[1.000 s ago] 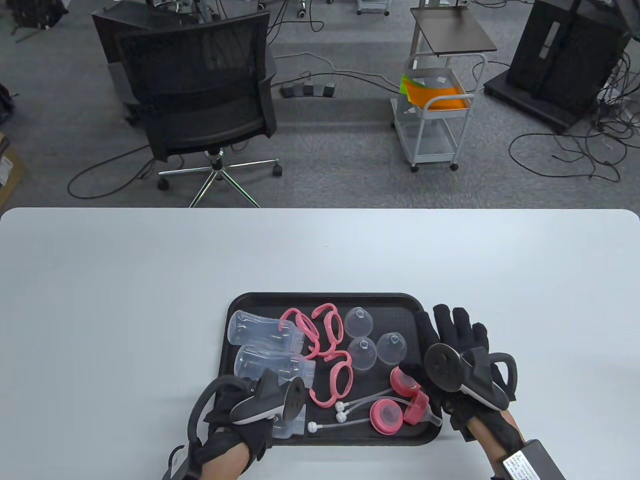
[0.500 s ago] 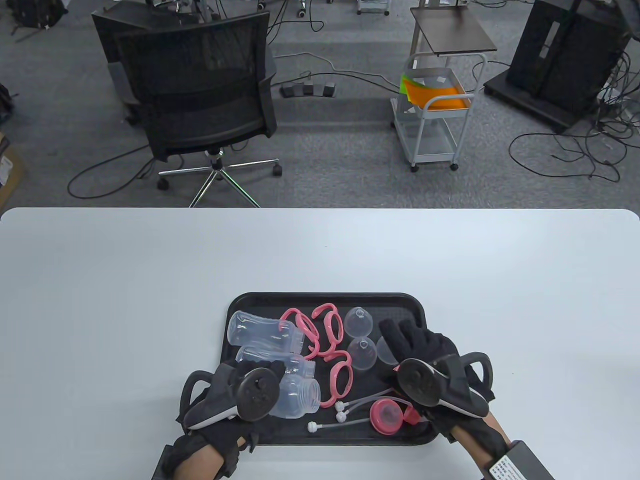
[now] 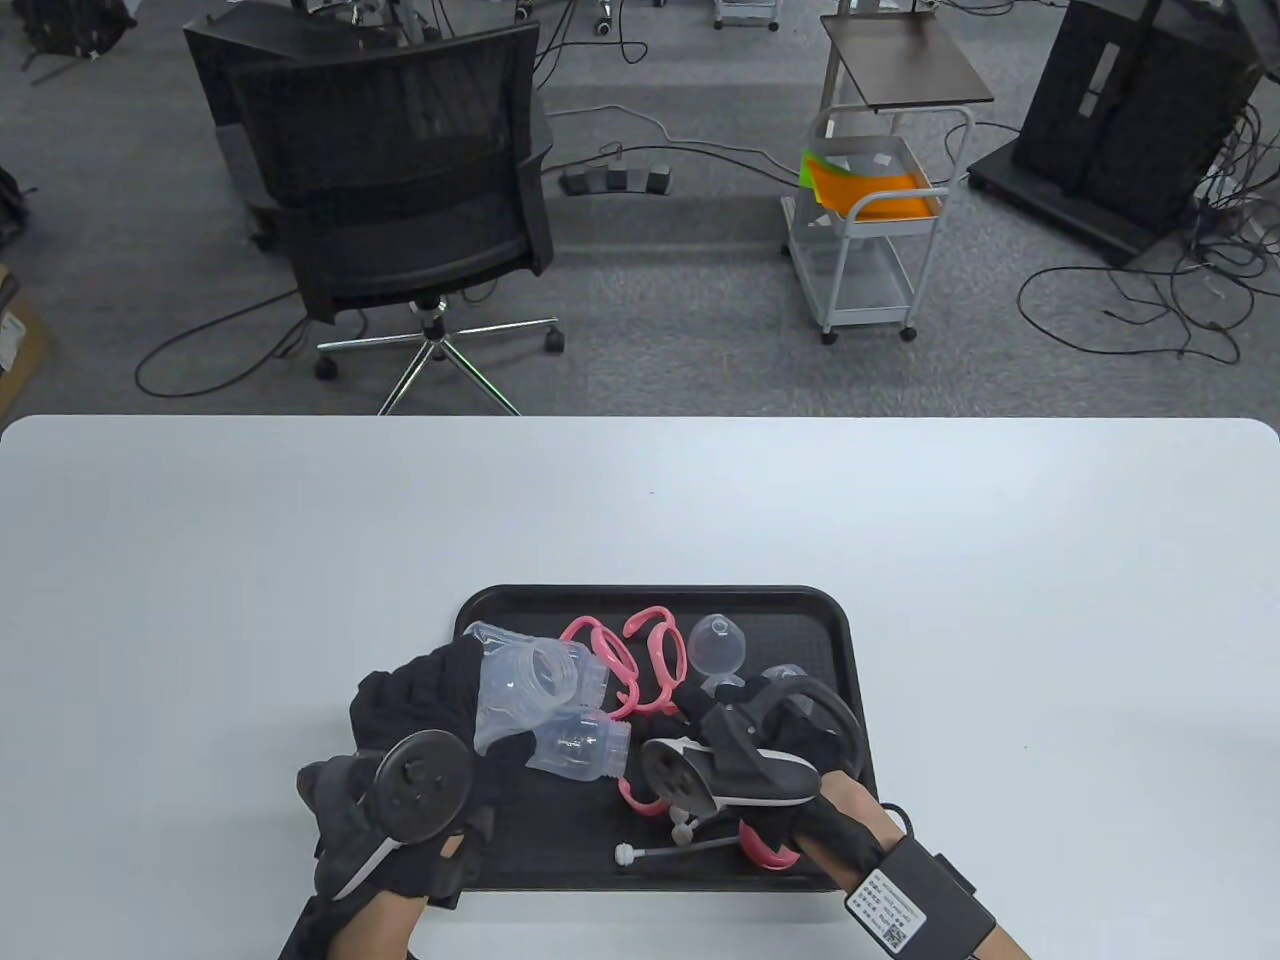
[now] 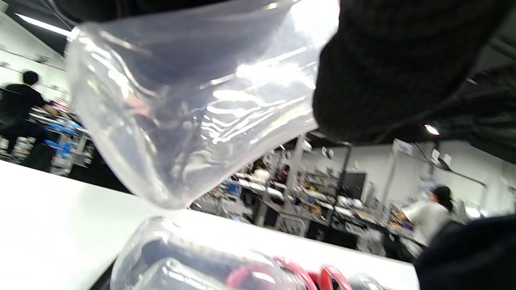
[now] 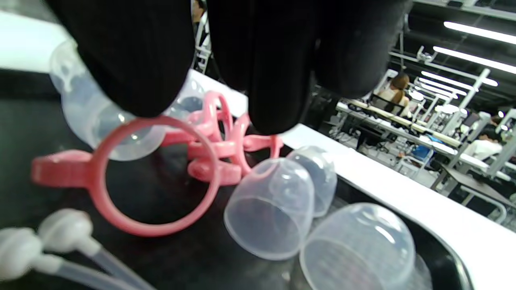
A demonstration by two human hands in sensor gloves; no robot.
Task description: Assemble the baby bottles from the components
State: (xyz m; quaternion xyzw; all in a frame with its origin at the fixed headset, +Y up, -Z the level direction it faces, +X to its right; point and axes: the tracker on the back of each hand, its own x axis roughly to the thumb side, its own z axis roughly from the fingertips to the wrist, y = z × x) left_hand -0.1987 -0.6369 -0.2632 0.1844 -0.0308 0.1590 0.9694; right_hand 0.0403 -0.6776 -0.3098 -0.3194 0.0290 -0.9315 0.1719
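My left hand (image 3: 470, 690) grips a clear bottle body (image 3: 525, 685) and holds it above the left side of the black tray (image 3: 650, 596). The bottle fills the left wrist view (image 4: 181, 121). A second clear bottle (image 3: 580, 745) lies on the tray just below it. My right hand (image 3: 700, 715) is over the tray's middle. In the right wrist view its fingertips (image 5: 133, 80) touch the top of a pink handle ring (image 5: 98, 181). Whether they grip it does not show. Part of that ring (image 3: 636, 797) shows under the tracker.
More pink handles (image 3: 640, 660) lie at the tray's back. Clear dome caps (image 3: 717, 642) (image 5: 270, 209) lie to the right. Straws with white weights (image 3: 660, 852) (image 5: 52, 229) and a pink collar (image 3: 765, 850) lie at the front. A chair (image 3: 400, 180) stands beyond the table.
My left hand picked a clear bottle up from the tray's front left and raised it. My right hand moved left from the tray's right edge onto the pink handle ring.
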